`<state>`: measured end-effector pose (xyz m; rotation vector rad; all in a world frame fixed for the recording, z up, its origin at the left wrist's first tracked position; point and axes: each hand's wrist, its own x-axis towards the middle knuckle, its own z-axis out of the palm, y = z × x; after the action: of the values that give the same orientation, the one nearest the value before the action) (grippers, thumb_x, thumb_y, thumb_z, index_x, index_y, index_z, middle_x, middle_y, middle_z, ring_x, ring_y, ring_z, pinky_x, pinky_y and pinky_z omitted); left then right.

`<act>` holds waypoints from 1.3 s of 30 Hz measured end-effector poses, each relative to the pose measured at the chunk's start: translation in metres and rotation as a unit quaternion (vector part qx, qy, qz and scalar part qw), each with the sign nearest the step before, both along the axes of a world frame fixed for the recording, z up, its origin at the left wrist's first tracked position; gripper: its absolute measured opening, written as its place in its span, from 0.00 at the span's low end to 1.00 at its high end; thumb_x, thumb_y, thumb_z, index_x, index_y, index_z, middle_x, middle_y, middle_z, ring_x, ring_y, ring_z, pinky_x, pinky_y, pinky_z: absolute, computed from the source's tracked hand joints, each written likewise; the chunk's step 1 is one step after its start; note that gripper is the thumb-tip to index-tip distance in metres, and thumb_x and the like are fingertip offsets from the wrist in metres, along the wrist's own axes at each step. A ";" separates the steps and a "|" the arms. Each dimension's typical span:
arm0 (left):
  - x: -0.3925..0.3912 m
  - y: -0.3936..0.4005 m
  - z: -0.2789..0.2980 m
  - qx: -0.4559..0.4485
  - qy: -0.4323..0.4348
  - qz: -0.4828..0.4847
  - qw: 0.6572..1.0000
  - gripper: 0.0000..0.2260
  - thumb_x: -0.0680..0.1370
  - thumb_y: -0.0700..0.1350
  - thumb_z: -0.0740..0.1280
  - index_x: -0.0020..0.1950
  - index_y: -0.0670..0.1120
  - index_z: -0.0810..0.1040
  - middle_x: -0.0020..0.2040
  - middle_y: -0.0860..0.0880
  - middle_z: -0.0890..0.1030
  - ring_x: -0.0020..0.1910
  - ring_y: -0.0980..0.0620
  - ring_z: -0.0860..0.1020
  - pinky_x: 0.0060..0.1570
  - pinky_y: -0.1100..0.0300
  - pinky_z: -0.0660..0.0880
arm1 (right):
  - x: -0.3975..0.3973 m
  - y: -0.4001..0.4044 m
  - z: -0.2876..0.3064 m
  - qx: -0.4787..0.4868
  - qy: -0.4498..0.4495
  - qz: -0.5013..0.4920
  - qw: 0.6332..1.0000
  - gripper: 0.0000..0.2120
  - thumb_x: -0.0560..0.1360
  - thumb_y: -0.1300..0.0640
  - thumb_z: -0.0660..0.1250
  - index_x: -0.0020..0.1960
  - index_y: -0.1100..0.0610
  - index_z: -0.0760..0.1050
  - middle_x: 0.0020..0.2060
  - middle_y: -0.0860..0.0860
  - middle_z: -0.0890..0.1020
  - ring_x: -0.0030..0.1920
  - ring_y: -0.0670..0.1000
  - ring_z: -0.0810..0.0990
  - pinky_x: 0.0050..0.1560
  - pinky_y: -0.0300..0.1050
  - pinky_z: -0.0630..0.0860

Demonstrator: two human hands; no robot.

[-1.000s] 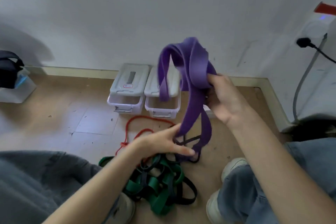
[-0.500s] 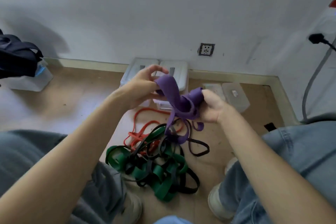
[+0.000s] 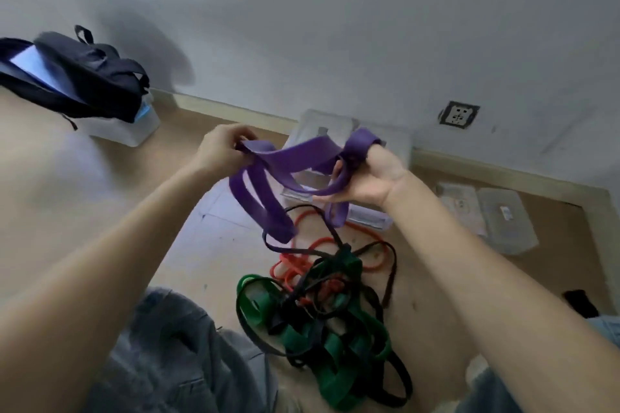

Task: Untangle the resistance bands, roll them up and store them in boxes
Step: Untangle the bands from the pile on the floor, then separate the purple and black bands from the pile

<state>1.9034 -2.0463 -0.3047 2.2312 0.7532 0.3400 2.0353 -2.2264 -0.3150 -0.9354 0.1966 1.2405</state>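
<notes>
Both hands, left [image 3: 224, 147] and right [image 3: 367, 178], clamped a limp, stretchy purple band [image 3: 298, 157], apparently best gripped at its folds.

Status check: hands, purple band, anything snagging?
Both hands, left and right, gripping purple band. Band stretched between, loops hanging. Tangled pile below.

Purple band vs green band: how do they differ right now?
The purple band is off the floor, stretched between the left hand and right hand, with loops hanging free. The green band lies on the floor, untouched. The purple band is clear of the pile; the green band is tangled with black bands and a red band. Both are wide, flat bands, neither yet rolled.
</notes>
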 end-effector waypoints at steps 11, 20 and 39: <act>-0.024 0.117 -0.037 0.295 0.205 -0.147 0.921 0.15 0.74 0.33 0.62 0.59 0.44 0.73 0.56 0.44 0.73 0.56 0.44 0.72 0.52 0.56 0.69 | -0.033 0.170 -0.051 -0.134 -0.083 0.163 0.974 0.09 0.76 0.60 0.57 0.38 0.59 0.70 0.24 0.52 0.75 0.35 0.51 0.73 0.52 0.49 0.69; -0.044 0.173 -0.077 0.439 0.128 -0.249 0.854 0.26 0.72 0.31 0.67 0.69 0.42 0.68 0.68 0.35 0.66 0.68 0.36 0.65 0.58 0.47 0.74 | -0.027 0.215 -0.047 -0.102 -0.211 0.260 0.937 0.17 0.77 0.61 0.53 0.35 0.57 0.75 0.20 0.48 0.74 0.18 0.45 0.70 0.38 0.43 0.69; -0.097 0.149 -0.289 -0.114 0.456 -0.009 0.883 0.54 0.64 0.72 0.64 0.76 0.50 0.38 0.77 0.42 0.44 0.75 0.37 0.46 0.70 0.38 0.49 | -0.093 0.175 -0.294 -0.349 -0.326 0.259 0.839 0.26 0.75 0.53 0.66 0.70 0.57 0.61 0.67 0.55 0.69 0.61 0.55 0.72 0.63 0.50 0.71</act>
<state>1.8067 -1.8972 -0.5936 2.0996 1.1607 -0.8435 1.9427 -2.0515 -0.6086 -2.1076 -0.1850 1.2648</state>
